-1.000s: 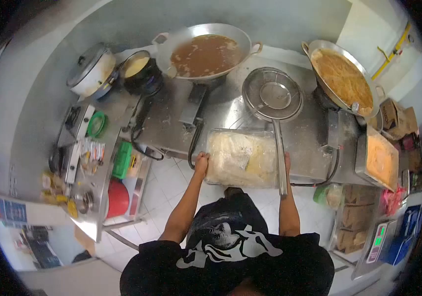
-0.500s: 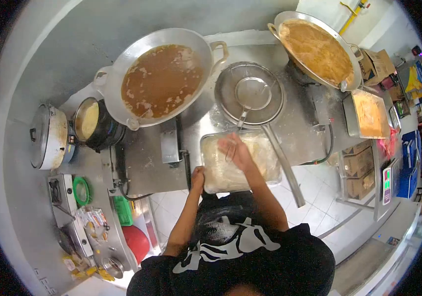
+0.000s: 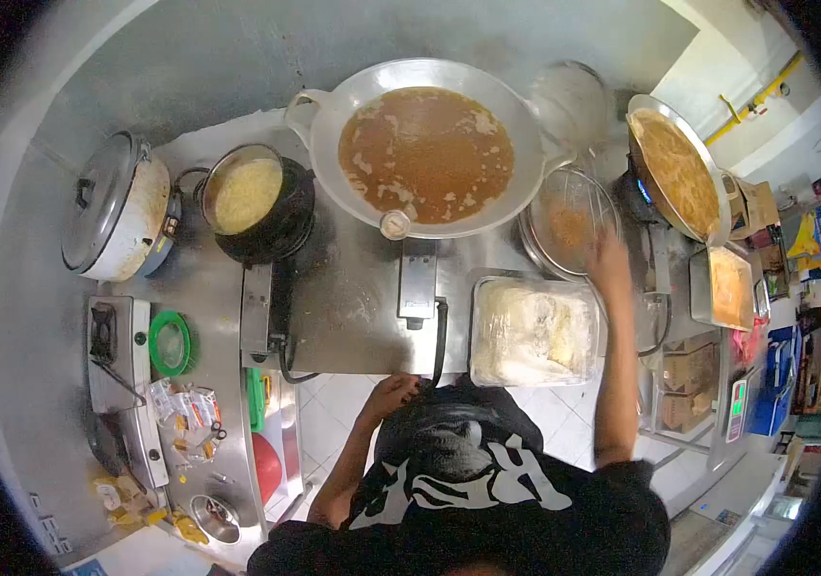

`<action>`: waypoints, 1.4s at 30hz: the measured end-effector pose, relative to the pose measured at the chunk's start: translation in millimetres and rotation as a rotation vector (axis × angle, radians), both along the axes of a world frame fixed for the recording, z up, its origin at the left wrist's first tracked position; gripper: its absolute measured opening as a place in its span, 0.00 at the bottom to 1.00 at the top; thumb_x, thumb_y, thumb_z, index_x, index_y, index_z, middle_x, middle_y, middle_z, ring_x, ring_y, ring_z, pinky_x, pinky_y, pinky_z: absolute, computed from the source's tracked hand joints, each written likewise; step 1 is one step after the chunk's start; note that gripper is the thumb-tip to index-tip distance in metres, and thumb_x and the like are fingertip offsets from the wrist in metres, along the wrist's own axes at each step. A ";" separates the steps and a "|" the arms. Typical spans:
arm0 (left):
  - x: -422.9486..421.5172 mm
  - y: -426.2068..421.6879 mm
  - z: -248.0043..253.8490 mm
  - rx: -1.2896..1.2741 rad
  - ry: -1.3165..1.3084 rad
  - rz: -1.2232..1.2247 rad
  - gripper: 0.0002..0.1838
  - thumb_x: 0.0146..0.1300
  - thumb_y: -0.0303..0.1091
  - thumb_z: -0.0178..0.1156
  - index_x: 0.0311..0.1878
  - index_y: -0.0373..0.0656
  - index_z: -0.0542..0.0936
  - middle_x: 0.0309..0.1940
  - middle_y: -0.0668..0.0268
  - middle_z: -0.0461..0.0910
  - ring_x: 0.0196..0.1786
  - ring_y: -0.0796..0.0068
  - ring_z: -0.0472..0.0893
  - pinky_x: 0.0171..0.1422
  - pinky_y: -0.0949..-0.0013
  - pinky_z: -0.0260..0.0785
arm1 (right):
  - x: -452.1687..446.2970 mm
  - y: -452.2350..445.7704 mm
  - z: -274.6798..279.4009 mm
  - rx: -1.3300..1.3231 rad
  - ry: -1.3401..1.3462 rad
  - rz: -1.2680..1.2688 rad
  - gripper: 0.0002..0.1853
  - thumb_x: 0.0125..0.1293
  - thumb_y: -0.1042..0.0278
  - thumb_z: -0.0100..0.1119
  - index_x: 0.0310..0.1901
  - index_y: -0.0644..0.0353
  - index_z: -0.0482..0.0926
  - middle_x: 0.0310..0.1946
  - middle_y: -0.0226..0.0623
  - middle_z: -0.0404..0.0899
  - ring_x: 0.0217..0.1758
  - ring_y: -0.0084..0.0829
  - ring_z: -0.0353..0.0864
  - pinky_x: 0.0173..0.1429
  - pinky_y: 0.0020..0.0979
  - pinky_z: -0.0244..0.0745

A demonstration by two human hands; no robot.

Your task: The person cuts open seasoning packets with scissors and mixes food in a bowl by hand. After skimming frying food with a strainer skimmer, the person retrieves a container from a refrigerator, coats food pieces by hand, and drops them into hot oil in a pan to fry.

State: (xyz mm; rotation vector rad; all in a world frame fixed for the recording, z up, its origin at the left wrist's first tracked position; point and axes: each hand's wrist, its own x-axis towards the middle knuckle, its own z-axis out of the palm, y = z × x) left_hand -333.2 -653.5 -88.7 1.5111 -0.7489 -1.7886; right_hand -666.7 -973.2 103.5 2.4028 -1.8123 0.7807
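Observation:
My right hand, smeared by motion, is at the round mesh strainers to the right of the large wok; whether it grips one is unclear. A brownish patch shows within the mesh. My left hand has curled fingers and is at the counter's front edge, beside a black hose; what it holds, if anything, is hidden. Between the hands, a clear rectangular tub of white flour-like powder sits at the counter edge. Behind it is the wok, filled with brown liquid and pale floating bits.
A second wok of brown liquid stands at right, near a metal tray with orange-brown contents. On the left are a dark pot of yellowish liquid, a lidded white pot and a gas stove. A blurred round shape shows behind the large wok.
My view has swung left. My left hand has left the tub's corner for the counter edge. My right hand has moved from over the tub to the strainers.

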 end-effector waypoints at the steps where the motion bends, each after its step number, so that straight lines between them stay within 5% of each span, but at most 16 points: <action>1: 8.7 4.3 -5.4 -0.006 0.037 0.010 0.14 0.68 0.44 0.56 0.47 0.44 0.80 0.32 0.72 0.78 0.35 0.80 0.76 0.39 0.74 0.69 | 10.7 -30.8 17.2 0.207 0.089 -0.050 0.12 0.58 0.76 0.52 0.45 0.66 0.68 0.32 0.58 0.78 0.38 0.59 0.78 0.39 0.52 0.73; 5: 32.5 11.0 -0.7 -0.017 -0.048 0.026 0.14 0.68 0.44 0.56 0.48 0.45 0.80 0.31 0.71 0.79 0.35 0.80 0.77 0.39 0.74 0.69 | 64.4 -122.1 22.2 0.183 0.471 0.017 0.13 0.54 0.70 0.57 0.39 0.68 0.77 0.32 0.54 0.80 0.34 0.53 0.81 0.38 0.47 0.77; 7: 45.1 20.7 5.1 -0.024 -0.076 0.116 0.14 0.68 0.43 0.56 0.47 0.44 0.80 0.32 0.71 0.80 0.36 0.80 0.78 0.39 0.74 0.70 | 68.2 -126.0 4.4 0.202 0.404 0.288 0.11 0.53 0.68 0.57 0.35 0.67 0.79 0.30 0.51 0.81 0.33 0.49 0.82 0.35 0.43 0.78; 9: 56.5 36.4 5.2 -0.024 -0.088 0.214 0.14 0.67 0.42 0.56 0.47 0.44 0.80 0.32 0.71 0.80 0.37 0.80 0.78 0.39 0.74 0.70 | 79.5 -122.3 1.4 0.407 0.394 0.330 0.11 0.52 0.68 0.56 0.33 0.66 0.80 0.27 0.49 0.81 0.30 0.46 0.82 0.32 0.41 0.77; 11: 68.6 64.9 1.5 -0.012 -0.088 0.312 0.13 0.67 0.41 0.56 0.47 0.43 0.80 0.32 0.71 0.80 0.36 0.79 0.79 0.39 0.74 0.70 | 144.2 -52.5 64.9 0.798 0.432 0.120 0.11 0.50 0.67 0.56 0.32 0.64 0.81 0.24 0.47 0.80 0.26 0.44 0.81 0.28 0.40 0.75; 14: 72.0 96.2 -18.0 0.059 -0.095 0.406 0.14 0.66 0.41 0.55 0.47 0.44 0.80 0.32 0.68 0.81 0.35 0.78 0.80 0.38 0.73 0.72 | 173.0 -50.9 53.6 1.024 0.535 0.189 0.11 0.49 0.69 0.55 0.34 0.64 0.80 0.18 0.43 0.77 0.17 0.36 0.76 0.20 0.34 0.69; 16: 74.7 109.6 -31.2 0.126 -0.079 0.443 0.13 0.66 0.41 0.55 0.46 0.45 0.80 0.31 0.68 0.81 0.35 0.78 0.79 0.38 0.72 0.72 | 175.7 -62.1 12.0 1.144 0.280 0.268 0.11 0.49 0.71 0.53 0.35 0.63 0.78 0.18 0.37 0.74 0.14 0.30 0.70 0.16 0.31 0.64; 20: 83.5 118.0 -42.4 0.110 -0.062 0.473 0.13 0.65 0.41 0.56 0.45 0.44 0.81 0.31 0.68 0.81 0.34 0.78 0.79 0.38 0.72 0.72 | 209.7 -25.7 28.0 1.133 -0.158 0.247 0.09 0.50 0.74 0.50 0.36 0.60 0.73 0.16 0.26 0.67 0.13 0.18 0.64 0.11 0.24 0.54; 23: 91.7 114.8 -42.0 0.087 -0.119 0.461 0.14 0.64 0.42 0.57 0.44 0.44 0.81 0.30 0.68 0.81 0.33 0.79 0.79 0.37 0.72 0.71 | 212.2 -32.5 -4.3 1.287 -0.512 0.366 0.08 0.52 0.74 0.49 0.36 0.59 0.71 0.16 0.23 0.64 0.13 0.17 0.60 0.11 0.24 0.50; 26: 95.8 111.9 -35.8 0.060 -0.141 0.473 0.14 0.63 0.43 0.57 0.44 0.44 0.81 0.29 0.69 0.81 0.33 0.79 0.79 0.36 0.73 0.71 | 227.4 -19.2 12.4 1.335 -0.554 0.298 0.08 0.55 0.74 0.48 0.38 0.58 0.70 0.18 0.23 0.62 0.13 0.15 0.57 0.12 0.22 0.50; 35: 108.4 141.3 -70.6 0.063 -0.088 0.469 0.15 0.63 0.43 0.57 0.42 0.42 0.81 0.27 0.67 0.81 0.29 0.78 0.81 0.30 0.74 0.72 | 164.1 4.2 49.8 1.248 -0.592 0.159 0.07 0.63 0.66 0.52 0.39 0.58 0.74 0.20 0.26 0.66 0.13 0.14 0.57 0.12 0.21 0.49; 38: 112.6 168.7 -96.6 0.161 -0.178 0.378 0.16 0.64 0.44 0.57 0.42 0.40 0.81 0.26 0.64 0.82 0.28 0.74 0.81 0.29 0.72 0.74 | 99.1 21.0 73.0 0.960 -0.487 0.108 0.09 0.63 0.65 0.54 0.39 0.61 0.76 0.20 0.27 0.68 0.17 0.17 0.63 0.17 0.24 0.58; 40: 112.9 181.6 -113.8 0.277 -0.229 0.308 0.17 0.64 0.45 0.58 0.43 0.38 0.81 0.26 0.63 0.82 0.27 0.73 0.81 0.29 0.71 0.75 | 21.1 3.5 35.8 0.385 -0.279 0.391 0.10 0.63 0.67 0.54 0.40 0.65 0.76 0.21 0.28 0.71 0.22 0.22 0.69 0.27 0.30 0.67; 42: 109.9 188.3 -121.7 0.401 -0.330 0.224 0.18 0.64 0.45 0.58 0.44 0.37 0.81 0.26 0.61 0.82 0.27 0.72 0.81 0.30 0.69 0.76 | -2.4 36.8 89.6 0.428 -0.100 -0.009 0.12 0.64 0.67 0.55 0.43 0.66 0.79 0.34 0.47 0.82 0.36 0.42 0.81 0.46 0.37 0.74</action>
